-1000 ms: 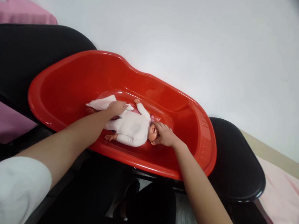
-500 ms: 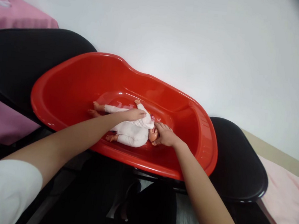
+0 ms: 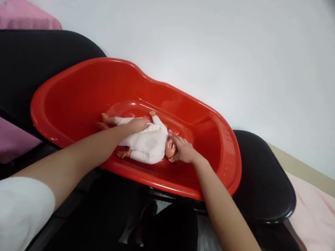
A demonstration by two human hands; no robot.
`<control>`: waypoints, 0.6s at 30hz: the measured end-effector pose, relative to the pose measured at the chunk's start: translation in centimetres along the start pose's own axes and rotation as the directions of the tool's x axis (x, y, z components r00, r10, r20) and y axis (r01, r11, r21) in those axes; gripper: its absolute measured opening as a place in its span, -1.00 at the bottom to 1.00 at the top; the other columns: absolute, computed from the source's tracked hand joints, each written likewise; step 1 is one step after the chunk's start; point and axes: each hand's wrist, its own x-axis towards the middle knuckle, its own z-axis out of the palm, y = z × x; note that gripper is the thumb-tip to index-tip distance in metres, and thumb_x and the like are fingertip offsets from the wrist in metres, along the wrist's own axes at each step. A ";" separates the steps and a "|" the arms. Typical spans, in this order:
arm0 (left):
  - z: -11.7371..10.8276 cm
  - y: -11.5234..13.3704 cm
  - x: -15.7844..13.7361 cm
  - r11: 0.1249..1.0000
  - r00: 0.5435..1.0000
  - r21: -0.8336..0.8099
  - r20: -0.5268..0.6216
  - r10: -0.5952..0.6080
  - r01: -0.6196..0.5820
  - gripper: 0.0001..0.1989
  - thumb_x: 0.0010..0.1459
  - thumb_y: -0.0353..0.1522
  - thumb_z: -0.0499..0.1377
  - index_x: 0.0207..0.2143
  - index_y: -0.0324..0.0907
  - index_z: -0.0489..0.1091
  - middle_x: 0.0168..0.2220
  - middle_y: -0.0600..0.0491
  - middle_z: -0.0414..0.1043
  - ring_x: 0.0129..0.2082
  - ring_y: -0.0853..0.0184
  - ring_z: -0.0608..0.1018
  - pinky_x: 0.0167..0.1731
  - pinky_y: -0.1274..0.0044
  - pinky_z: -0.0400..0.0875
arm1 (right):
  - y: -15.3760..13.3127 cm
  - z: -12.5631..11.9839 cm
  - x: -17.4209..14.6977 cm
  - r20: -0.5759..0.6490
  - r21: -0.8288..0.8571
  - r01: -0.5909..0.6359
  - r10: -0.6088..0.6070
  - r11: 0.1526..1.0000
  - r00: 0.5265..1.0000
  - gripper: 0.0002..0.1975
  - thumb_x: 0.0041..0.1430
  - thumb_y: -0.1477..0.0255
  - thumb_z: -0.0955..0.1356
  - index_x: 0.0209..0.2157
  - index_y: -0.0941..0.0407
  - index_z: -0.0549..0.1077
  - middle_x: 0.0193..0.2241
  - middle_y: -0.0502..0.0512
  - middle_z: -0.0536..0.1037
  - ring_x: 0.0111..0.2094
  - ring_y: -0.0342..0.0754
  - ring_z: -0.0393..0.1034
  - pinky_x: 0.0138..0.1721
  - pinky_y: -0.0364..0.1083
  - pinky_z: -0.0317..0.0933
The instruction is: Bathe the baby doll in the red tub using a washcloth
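— How does the doll [image 3: 146, 142] look to handle?

— Light, I'd judge: a hard plastic head, limbs that likely flop, and a soft white suit that could slide on the slick floor of the red tub [image 3: 70, 92]. Best held at the head and trunk, not by an arm.

— Where does it lie?

— On its back in the tub's bottom, head toward the right hand [image 3: 184, 151], which cups the head with curled fingers. The left hand [image 3: 136, 124] lies flat and open on the hip and legs. The hands are apart, one at each end of the doll.
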 end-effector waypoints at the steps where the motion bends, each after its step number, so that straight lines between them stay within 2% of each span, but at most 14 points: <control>1: -0.2 -0.6 -0.1 1.000 1.000 0.014 -0.009 -0.006 0.006 -0.52 0.42 -0.13 -0.05 0.19 -0.20 0.39 0.13 -0.10 0.48 0.08 0.17 0.49 0.13 0.38 0.30 | 0.0 0.0 0.0 0.000 -0.001 -0.002 0.002 1.000 1.000 0.15 -0.12 0.27 0.59 0.43 0.00 0.00 0.38 0.25 0.13 0.34 0.28 0.04 0.29 0.26 -0.04; 3: -0.6 -1.8 -0.3 0.997 0.997 0.049 -0.050 -0.056 0.058 -0.51 0.42 -0.17 -0.08 0.18 -0.23 0.41 0.15 -0.18 0.44 0.13 0.07 0.45 0.16 0.28 0.27 | 0.1 0.0 0.1 0.002 0.002 -0.004 0.004 1.000 1.000 0.16 -0.13 0.27 0.59 0.43 -0.01 -0.01 0.39 0.25 0.12 0.35 0.28 0.03 0.30 0.26 -0.06; 5: -0.9 -2.7 -0.5 0.982 0.979 0.079 -0.123 -0.162 0.172 -0.51 0.39 -0.16 -0.06 0.08 -0.28 0.48 0.11 -0.27 0.43 0.15 -0.08 0.42 0.16 0.16 0.25 | 0.2 0.1 0.1 0.003 0.007 -0.001 0.001 1.000 1.000 0.17 -0.14 0.28 0.59 0.43 -0.02 -0.02 0.39 0.24 0.11 0.36 0.27 0.02 0.30 0.25 -0.07; 8: -1.4 -3.5 -0.6 0.935 0.907 0.033 -0.260 -0.332 0.352 -0.52 0.37 -0.15 -0.04 -0.02 -0.29 0.52 0.09 -0.34 0.40 0.17 -0.23 0.36 0.13 0.04 0.22 | 0.2 0.1 0.1 0.001 0.002 0.004 -0.004 1.000 1.000 0.17 -0.13 0.28 0.59 0.43 -0.02 -0.01 0.39 0.24 0.11 0.35 0.27 0.03 0.30 0.26 -0.06; 10: -1.7 -3.2 -0.4 0.924 0.876 -0.038 -0.305 -0.374 0.381 -0.55 0.38 -0.17 -0.06 -0.03 -0.25 0.51 0.08 -0.30 0.41 0.15 -0.19 0.39 0.10 0.06 0.24 | 0.1 0.0 0.1 0.001 -0.008 0.001 -0.001 1.000 1.000 0.16 -0.13 0.28 0.59 0.43 -0.01 0.00 0.39 0.25 0.12 0.34 0.28 0.04 0.29 0.27 -0.05; 12: -2.0 -2.2 0.0 0.944 0.879 -0.098 -0.345 -0.330 0.315 -0.56 0.40 -0.17 -0.08 -0.03 -0.22 0.49 0.05 -0.23 0.45 0.09 -0.06 0.44 0.08 0.17 0.29 | -0.2 -0.1 0.1 0.002 -0.013 -0.001 0.001 1.000 1.000 0.15 -0.13 0.29 0.59 0.43 0.00 0.01 0.39 0.26 0.13 0.34 0.29 0.05 0.28 0.26 -0.04; 15: -2.2 1.1 0.7 0.987 0.904 -0.159 -0.419 -0.082 0.016 -0.56 0.43 -0.17 -0.11 -0.05 -0.21 0.48 0.02 -0.11 0.51 0.03 0.17 0.48 0.09 0.37 0.33 | -0.4 -0.2 0.1 0.010 -0.014 -0.002 0.002 1.000 1.000 0.14 -0.12 0.30 0.59 0.42 0.01 0.01 0.39 0.25 0.13 0.33 0.30 0.05 0.28 0.27 -0.03; 16: -2.0 2.4 0.7 0.979 0.911 -0.177 -0.412 0.023 -0.105 -0.56 0.44 -0.15 -0.11 -0.05 -0.19 0.48 0.02 -0.07 0.52 0.02 0.21 0.49 0.09 0.41 0.33 | -0.5 -0.2 0.1 0.011 -0.014 -0.002 0.002 1.000 1.000 0.14 -0.12 0.31 0.58 0.42 0.01 0.01 0.39 0.25 0.12 0.33 0.30 0.05 0.28 0.27 -0.03; 18: -1.5 4.7 0.6 0.949 0.934 -0.211 -0.319 0.158 -0.233 -0.54 0.43 -0.12 -0.12 -0.02 -0.14 0.49 0.02 0.01 0.55 0.02 0.25 0.52 0.09 0.44 0.34 | -0.4 0.0 0.1 0.007 -0.013 0.003 -0.003 1.000 1.000 0.13 -0.12 0.32 0.58 0.42 -0.01 0.02 0.39 0.24 0.12 0.33 0.30 0.05 0.28 0.26 -0.03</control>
